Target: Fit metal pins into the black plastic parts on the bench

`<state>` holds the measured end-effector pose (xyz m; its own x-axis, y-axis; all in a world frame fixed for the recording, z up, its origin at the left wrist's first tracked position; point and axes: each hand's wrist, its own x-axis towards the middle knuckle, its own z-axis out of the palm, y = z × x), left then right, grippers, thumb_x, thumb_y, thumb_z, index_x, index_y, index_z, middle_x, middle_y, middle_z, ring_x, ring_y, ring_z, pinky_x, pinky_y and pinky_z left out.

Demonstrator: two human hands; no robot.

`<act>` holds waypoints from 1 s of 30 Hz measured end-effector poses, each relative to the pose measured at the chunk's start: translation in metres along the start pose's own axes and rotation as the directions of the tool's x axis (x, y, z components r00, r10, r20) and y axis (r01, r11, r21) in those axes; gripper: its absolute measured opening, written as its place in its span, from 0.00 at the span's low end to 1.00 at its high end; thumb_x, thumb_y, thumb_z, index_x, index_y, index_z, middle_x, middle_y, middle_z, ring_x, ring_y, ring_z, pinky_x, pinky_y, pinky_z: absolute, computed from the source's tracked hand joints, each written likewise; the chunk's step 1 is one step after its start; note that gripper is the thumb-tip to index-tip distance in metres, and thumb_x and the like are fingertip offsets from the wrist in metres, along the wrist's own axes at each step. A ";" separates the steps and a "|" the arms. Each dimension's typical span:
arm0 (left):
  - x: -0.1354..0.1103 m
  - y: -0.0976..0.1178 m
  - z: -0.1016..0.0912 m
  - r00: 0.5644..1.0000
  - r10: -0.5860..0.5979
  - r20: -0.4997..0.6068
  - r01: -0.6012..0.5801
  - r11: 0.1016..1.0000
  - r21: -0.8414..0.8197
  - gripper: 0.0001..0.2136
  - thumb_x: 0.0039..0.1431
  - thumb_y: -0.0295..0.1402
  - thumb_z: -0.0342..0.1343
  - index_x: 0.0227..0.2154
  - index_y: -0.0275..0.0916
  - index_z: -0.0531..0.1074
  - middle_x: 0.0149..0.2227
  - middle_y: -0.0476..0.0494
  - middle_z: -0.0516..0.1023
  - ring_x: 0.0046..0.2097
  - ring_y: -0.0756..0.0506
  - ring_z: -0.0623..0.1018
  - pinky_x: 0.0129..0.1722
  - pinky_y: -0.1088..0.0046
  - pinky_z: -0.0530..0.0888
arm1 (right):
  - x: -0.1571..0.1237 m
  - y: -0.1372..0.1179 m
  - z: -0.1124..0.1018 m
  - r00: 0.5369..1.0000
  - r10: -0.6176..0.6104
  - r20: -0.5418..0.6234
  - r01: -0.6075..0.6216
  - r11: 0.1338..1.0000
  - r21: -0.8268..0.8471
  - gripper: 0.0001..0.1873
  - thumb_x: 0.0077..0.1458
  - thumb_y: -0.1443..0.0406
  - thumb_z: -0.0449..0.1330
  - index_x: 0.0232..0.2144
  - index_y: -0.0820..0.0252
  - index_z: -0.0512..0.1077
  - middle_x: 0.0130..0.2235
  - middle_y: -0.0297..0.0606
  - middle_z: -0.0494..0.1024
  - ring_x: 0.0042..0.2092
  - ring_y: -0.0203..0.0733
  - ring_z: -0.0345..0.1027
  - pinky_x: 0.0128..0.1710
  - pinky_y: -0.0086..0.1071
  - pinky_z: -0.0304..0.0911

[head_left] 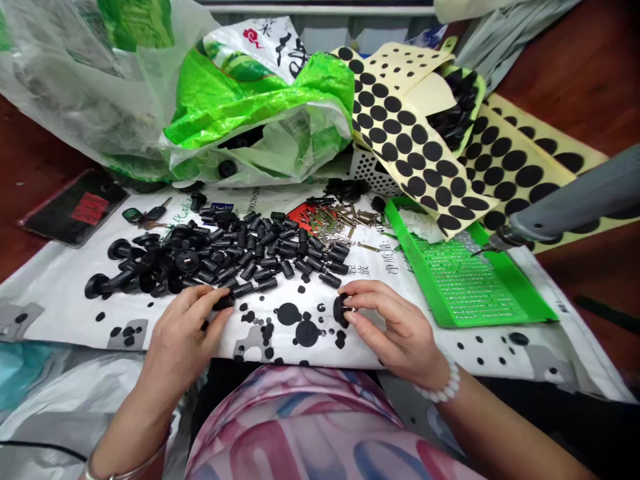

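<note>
Between thumb and fingers, my left hand (187, 327) pinches a short black cylinder (224, 303) at the front of the pile. My right hand (395, 327) grips a round black cap (342, 310) with a small metal bit showing at its side. The two pieces are apart from each other. Behind my hands lies a heap of black cylinders (260, 243), with flared black knobs (145, 260) at its left end. Small metal strips (335, 220) are scattered at the heap's back right. Black discs (307, 333) and smaller dots lie on the white sheet between my hands.
A green tray (435, 293) holding rows of small screws stands at right, below an electric screwdriver (565, 200). Sheets of black round stickers (395, 127) lean over a basket (373, 170). Green plastic bags (260, 113) fill the back; keys (147, 213) and a phone (75, 207) lie left.
</note>
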<state>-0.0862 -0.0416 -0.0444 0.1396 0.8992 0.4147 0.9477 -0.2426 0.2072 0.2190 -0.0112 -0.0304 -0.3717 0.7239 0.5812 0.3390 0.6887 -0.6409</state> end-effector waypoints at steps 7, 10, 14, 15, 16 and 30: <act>0.021 0.024 -0.006 0.997 0.037 -0.072 -0.038 0.999 -0.017 0.11 0.59 0.35 0.53 0.44 0.42 0.70 0.44 0.41 0.71 0.43 0.40 0.74 0.45 0.61 0.71 | -0.012 0.010 -0.018 0.978 0.106 -0.181 -0.104 0.994 0.024 0.09 0.52 0.75 0.59 0.36 0.60 0.70 0.41 0.43 0.74 0.44 0.41 0.70 0.45 0.38 0.67; 0.050 0.056 0.006 0.949 0.302 -0.087 -0.306 0.951 -0.047 0.10 0.58 0.32 0.55 0.43 0.38 0.70 0.42 0.40 0.73 0.42 0.42 0.74 0.44 0.64 0.71 | -0.018 0.010 -0.021 0.968 0.135 -0.210 -0.132 0.991 0.030 0.09 0.52 0.75 0.59 0.36 0.60 0.71 0.40 0.42 0.74 0.43 0.41 0.70 0.43 0.38 0.67; 0.087 0.099 0.030 0.815 0.574 0.081 -0.572 0.819 -0.049 0.10 0.58 0.30 0.54 0.42 0.34 0.71 0.42 0.37 0.74 0.42 0.40 0.73 0.41 0.61 0.71 | -0.023 0.007 -0.024 0.963 0.146 -0.225 -0.148 0.989 0.009 0.08 0.53 0.74 0.59 0.36 0.60 0.71 0.40 0.43 0.75 0.44 0.42 0.70 0.44 0.39 0.68; 0.093 0.107 0.035 0.785 0.604 0.135 -0.606 0.795 -0.035 0.10 0.57 0.28 0.54 0.42 0.34 0.71 0.41 0.37 0.74 0.41 0.39 0.73 0.41 0.61 0.71 | -0.024 0.007 -0.026 0.961 0.146 -0.234 -0.151 0.989 -0.001 0.08 0.53 0.73 0.59 0.36 0.60 0.71 0.40 0.43 0.75 0.44 0.42 0.70 0.44 0.39 0.68; 0.097 0.112 0.040 0.758 0.625 0.188 -0.633 0.774 -0.023 0.09 0.57 0.27 0.53 0.41 0.34 0.72 0.40 0.38 0.74 0.40 0.40 0.73 0.40 0.61 0.71 | -0.025 0.007 -0.027 0.958 0.148 -0.244 -0.155 0.988 -0.009 0.08 0.53 0.73 0.59 0.36 0.60 0.71 0.40 0.43 0.75 0.44 0.42 0.70 0.44 0.40 0.68; 0.108 0.102 0.035 0.858 0.502 0.111 -0.463 0.847 -0.261 0.09 0.58 0.31 0.52 0.39 0.33 0.73 0.40 0.37 0.75 0.39 0.41 0.74 0.40 0.62 0.71 | -0.020 0.011 -0.024 0.948 0.191 -0.254 -0.167 0.980 0.112 0.07 0.53 0.73 0.59 0.36 0.60 0.71 0.40 0.43 0.75 0.43 0.42 0.70 0.43 0.40 0.68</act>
<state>0.0357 0.0439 -0.0094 0.6275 0.6895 0.3618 0.6636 -0.7166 0.2148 0.2505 -0.0170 -0.0371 -0.0688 0.8283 0.5560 0.2976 0.5490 -0.7810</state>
